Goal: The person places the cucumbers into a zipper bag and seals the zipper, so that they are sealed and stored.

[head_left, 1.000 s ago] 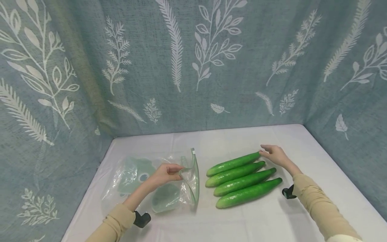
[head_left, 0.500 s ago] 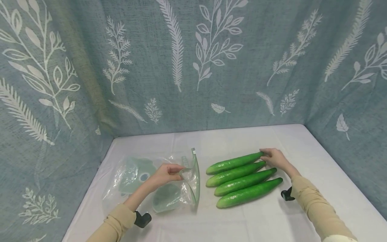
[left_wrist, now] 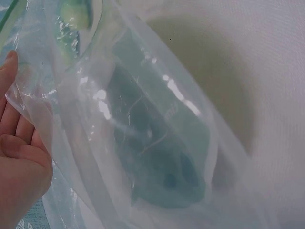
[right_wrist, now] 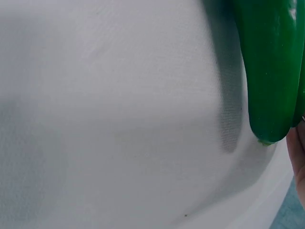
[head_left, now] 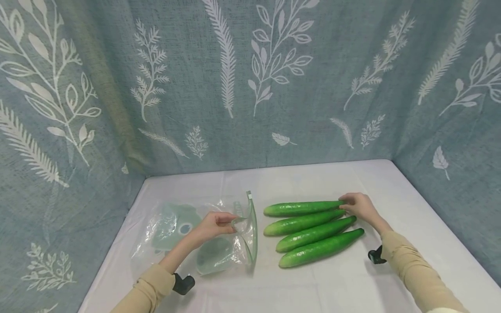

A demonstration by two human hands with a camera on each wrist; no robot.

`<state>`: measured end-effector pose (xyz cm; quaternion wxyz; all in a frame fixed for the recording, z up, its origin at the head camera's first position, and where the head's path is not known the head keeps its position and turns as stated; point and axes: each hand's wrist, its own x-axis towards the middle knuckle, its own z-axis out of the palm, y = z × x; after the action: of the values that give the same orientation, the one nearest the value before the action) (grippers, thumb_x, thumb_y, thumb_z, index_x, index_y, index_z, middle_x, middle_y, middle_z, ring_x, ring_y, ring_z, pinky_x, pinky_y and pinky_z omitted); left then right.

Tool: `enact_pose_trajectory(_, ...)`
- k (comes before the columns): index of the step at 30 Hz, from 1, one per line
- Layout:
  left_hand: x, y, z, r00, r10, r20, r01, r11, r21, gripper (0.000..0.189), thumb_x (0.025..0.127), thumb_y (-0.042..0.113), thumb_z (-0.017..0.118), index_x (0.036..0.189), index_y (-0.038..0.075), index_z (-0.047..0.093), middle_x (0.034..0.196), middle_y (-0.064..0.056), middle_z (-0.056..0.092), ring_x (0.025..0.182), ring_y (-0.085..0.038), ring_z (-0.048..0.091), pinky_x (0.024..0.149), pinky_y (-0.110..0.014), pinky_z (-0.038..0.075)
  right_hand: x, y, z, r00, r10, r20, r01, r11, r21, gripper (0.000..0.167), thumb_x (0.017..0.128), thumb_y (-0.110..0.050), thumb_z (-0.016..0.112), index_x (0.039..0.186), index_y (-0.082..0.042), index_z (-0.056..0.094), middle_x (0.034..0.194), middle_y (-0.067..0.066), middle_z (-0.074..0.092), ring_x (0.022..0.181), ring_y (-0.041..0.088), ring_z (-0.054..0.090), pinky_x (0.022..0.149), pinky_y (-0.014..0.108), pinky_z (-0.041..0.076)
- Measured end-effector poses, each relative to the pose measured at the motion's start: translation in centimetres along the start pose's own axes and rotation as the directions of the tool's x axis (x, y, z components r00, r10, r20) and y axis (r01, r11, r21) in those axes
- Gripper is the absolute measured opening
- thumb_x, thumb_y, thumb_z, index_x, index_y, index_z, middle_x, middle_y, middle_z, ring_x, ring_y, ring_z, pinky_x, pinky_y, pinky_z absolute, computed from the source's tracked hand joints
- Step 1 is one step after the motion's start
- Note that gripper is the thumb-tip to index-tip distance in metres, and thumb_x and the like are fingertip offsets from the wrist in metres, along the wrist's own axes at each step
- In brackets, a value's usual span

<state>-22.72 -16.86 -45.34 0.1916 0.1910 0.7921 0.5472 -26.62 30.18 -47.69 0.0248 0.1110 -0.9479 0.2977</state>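
Observation:
My left hand (head_left: 211, 226) pinches the mouth edge of a clear zip bag (head_left: 178, 241) printed with pale green shapes. The bag lies flat on the left, its green zip strip (head_left: 254, 237) gaping toward the right. In the left wrist view the thin plastic (left_wrist: 157, 138) spreads beside my fingers (left_wrist: 14, 121). My right hand (head_left: 360, 208) pinches the dark tip of the farthest cucumber (head_left: 301, 208), which lies nearly level. Several more cucumbers (head_left: 321, 248) lie slanted in a row nearer me. In the right wrist view one cucumber end (right_wrist: 271, 81) shows large, my hand partly cut off.
A white cloth covers the table (head_left: 293, 289). Blue-green curtains (head_left: 250, 87) with white leaf prints stand at the back and both sides. Black wrist cameras (head_left: 183, 284) hang under both sleeves. A strip of bare cloth separates the bag mouth from the cucumbers.
My right hand has closed on the farthest cucumber's tip, and that cucumber has swung from a slant to nearly level. The second one has shifted slightly. My left hand stays put.

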Motion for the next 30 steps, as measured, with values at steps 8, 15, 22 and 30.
enact_pose_trajectory(8, -0.1, 0.0, -0.1, 1.000, 0.005, -0.001, -0.005, 1.000, -0.008, 0.039, 0.086, 0.005, 0.065, 0.121, -0.009, 0.057, 0.122, -0.031, 0.058, 0.106, -0.037, 0.064, 0.086, -0.031, 0.058, -0.4, 0.5, -0.2, 1.000, -0.001, 0.002, 0.001, 0.998, 0.070, 0.030, 0.084, -0.008, 0.069, 0.111, 0.007, 0.064, 0.108, 0.027, 0.067, 0.101, 0.041, 0.065, 0.086, 0.048, 0.056)
enact_pose_trajectory(15, 0.0, 0.0, 0.0, 1.000, 0.012, 0.005, -0.012, 1.000, -0.010, 0.040, 0.086, 0.005, 0.065, 0.122, -0.010, 0.056, 0.122, -0.031, 0.058, 0.106, -0.038, 0.064, 0.086, -0.029, 0.058, -0.7, 0.5, -0.3, 1.000, -0.014, 0.005, 0.013, 0.997, 0.080, 0.030, 0.085, -0.007, 0.068, 0.112, 0.006, 0.066, 0.110, 0.026, 0.066, 0.101, 0.040, 0.065, 0.086, 0.047, 0.056)
enact_pose_trajectory(22, -0.2, 0.1, 0.1, 1.000, -0.004, -0.002, 0.004, 1.000, -0.005, 0.040, 0.085, 0.005, 0.065, 0.121, -0.010, 0.057, 0.122, -0.031, 0.059, 0.107, -0.039, 0.063, 0.087, -0.030, 0.057, -0.8, 0.4, -0.6, 1.000, -0.003, 0.005, 0.003, 0.997, 0.074, 0.030, 0.085, -0.010, 0.068, 0.111, 0.004, 0.066, 0.111, 0.025, 0.067, 0.103, 0.041, 0.063, 0.089, 0.050, 0.054)
enact_pose_trajectory(30, -0.1, 0.0, 0.0, 1.000, -0.007, -0.004, 0.007, 1.000, 0.001, 0.040, 0.085, 0.005, 0.065, 0.121, -0.010, 0.057, 0.122, -0.031, 0.058, 0.107, -0.038, 0.063, 0.088, -0.031, 0.057, -1.2, 0.3, -1.0, 0.999, 0.026, 0.026, -0.031, 0.974, 0.224, 0.034, 0.088, -0.012, 0.065, 0.117, 0.007, 0.062, 0.111, 0.025, 0.067, 0.096, 0.031, 0.069, 0.081, 0.027, 0.058)
